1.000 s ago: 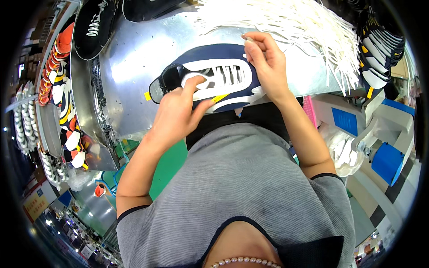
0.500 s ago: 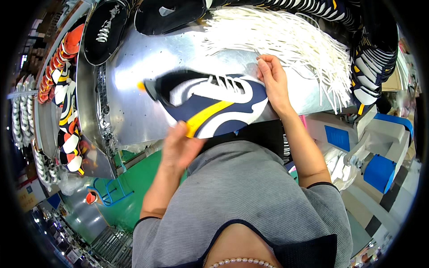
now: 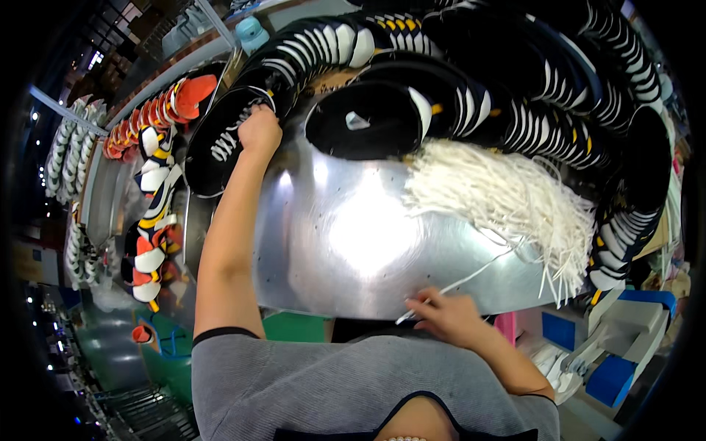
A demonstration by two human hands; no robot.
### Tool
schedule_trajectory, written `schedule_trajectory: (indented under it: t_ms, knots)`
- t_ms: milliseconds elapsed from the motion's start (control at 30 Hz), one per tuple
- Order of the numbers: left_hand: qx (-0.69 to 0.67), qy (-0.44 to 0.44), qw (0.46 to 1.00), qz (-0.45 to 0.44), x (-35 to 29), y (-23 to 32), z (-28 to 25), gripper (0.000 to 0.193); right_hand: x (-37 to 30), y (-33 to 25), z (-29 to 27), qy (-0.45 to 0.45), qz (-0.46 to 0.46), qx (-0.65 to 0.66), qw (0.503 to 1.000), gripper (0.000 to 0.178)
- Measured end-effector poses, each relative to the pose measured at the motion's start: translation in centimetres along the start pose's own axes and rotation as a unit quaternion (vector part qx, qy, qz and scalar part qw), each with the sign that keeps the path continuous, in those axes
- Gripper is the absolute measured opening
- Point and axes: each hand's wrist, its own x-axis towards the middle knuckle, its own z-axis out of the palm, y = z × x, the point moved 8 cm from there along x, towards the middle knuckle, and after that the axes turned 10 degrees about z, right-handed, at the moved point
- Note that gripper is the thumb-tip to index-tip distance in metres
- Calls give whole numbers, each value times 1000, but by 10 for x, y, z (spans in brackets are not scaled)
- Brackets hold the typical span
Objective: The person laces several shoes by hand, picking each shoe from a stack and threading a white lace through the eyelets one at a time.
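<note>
At the far left of the metal table, my left hand (image 3: 259, 131) is closed at the upper edge of a black oval shoe piece (image 3: 209, 163) with white zigzag lacing. Its fingertips are partly hidden, so what they grip cannot be made out. Close to the table's near edge, the fingers of my right hand (image 3: 441, 314) pinch a white shoelace (image 3: 478, 273). The lace's short end sticks out left of the fingers, and its other part runs up toward a large pile of white laces (image 3: 500, 191).
Beside my left hand lies another black oval piece (image 3: 368, 121). Nested rows of dark shoe uppers (image 3: 548, 132) line the table's back and right. Orange and white uppers (image 3: 158, 121) hang along the left rack. A grey and blue machine (image 3: 614, 353) stands at right.
The navy, white and yellow shoe upper has left the near table. My left hand has reached to the far left. My right hand now draws a lace toward the near edge.
</note>
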Motion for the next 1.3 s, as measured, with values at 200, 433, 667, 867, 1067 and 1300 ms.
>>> schedule_trajectory:
  t_ms: [200, 433, 667, 867, 1067, 1300]
  knots:
    - [-217, 53, 975, -9, 36, -7, 59, 77, 1, 4, 42, -37, -14, -8, 999, 23]
    - [-370, 132, 918, -48, -50, 73, 24, 60, 59, 3, 9, -50, 210, 496, 841, 23]
    - [-544, 300, 780, -78, -94, 32, -55, 17, 44, -8, -18, -48, 185, 601, 776, 8]
    - [-367, 324, 824, 284, -219, 229, -216, 46, -40, 57, -43, 157, 223, 678, 682, 3]
    - [-475, 70, 850, 216, -248, 310, -120, 64, -32, 26, -51, 131, 279, 642, 702, 10]
    - [-186, 74, 944, 262, -202, 197, -134, 29, 45, 52, -11, 124, 244, 650, 709, 25]
